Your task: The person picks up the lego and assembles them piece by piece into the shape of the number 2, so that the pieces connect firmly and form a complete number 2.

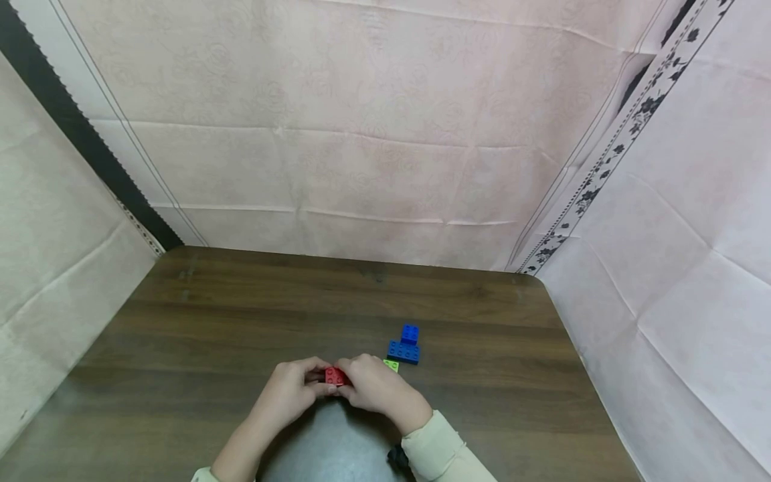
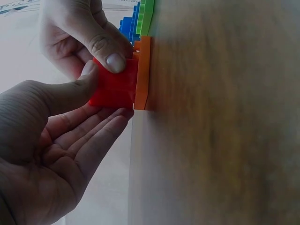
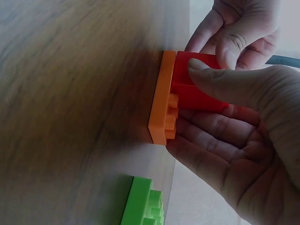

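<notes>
A red building block (image 1: 334, 376) stands on an orange flat building block (image 2: 143, 79), with orange studs uncovered at the right end. My left hand (image 1: 292, 389) pinches the red block's left end between thumb and fingers. From the other side my right hand (image 1: 375, 386) holds the same block, its thumb (image 3: 199, 64) on the near face and fingers behind. The orange block lies on the table and is hidden by the hands in the head view. Just beyond the right hand sits a light green block (image 1: 391, 365), partly covered by it.
Behind the green block lie a larger blue block (image 1: 403, 352) and a smaller blue block (image 1: 410, 333), touching each other. The wooden table (image 1: 241, 301) ends at pale cloth hangings (image 1: 361, 174) at the back and sides. A rounded grey surface (image 1: 334, 442) is below the hands.
</notes>
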{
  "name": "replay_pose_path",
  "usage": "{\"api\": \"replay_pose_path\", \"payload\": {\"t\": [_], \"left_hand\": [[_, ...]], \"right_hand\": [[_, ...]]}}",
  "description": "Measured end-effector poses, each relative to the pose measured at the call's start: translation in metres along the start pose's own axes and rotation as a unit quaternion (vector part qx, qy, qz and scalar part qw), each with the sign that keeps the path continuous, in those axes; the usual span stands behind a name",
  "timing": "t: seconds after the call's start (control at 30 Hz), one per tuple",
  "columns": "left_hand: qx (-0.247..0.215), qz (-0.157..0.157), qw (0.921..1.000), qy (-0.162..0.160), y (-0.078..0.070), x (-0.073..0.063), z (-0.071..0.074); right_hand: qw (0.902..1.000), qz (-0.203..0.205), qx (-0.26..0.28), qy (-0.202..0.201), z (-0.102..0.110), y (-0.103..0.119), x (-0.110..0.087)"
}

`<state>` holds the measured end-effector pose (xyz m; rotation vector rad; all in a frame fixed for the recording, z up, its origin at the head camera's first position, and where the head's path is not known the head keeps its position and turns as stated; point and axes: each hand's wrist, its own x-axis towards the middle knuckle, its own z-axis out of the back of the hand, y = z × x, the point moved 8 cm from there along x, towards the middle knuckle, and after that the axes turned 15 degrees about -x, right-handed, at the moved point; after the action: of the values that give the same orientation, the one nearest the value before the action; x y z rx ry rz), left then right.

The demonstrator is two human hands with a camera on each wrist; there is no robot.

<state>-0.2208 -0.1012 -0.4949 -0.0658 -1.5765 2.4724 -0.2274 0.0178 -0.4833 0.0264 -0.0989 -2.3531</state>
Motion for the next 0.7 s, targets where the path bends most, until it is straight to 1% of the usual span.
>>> {"api": "replay_pose_path", "payload": {"t": [0.2,0.37,0.57,0.7], "left_hand": [[-0.036,0.023,0.9991,0.001,0.0034,0.0006,0.0003],[-0.053,0.037,0.9979,0.003,0.0051,0.0008,0.0004],[-0.072,0.043,0.9964,0.010,0.0067,0.0023,0.0004],[-0.084,0.048,0.9953,0.011,0.0071,0.0026,0.0004]], "right_hand": [[0.9999,0.001,0.015,0.007,-0.0009,-0.0015,0.0011],[0.9997,0.003,0.025,0.005,-0.0013,-0.0026,0.0013],[0.9996,0.004,0.029,0.000,-0.0013,-0.0027,0.0022],[0.9994,0.002,0.033,0.003,-0.0011,-0.0024,0.0024]]}}
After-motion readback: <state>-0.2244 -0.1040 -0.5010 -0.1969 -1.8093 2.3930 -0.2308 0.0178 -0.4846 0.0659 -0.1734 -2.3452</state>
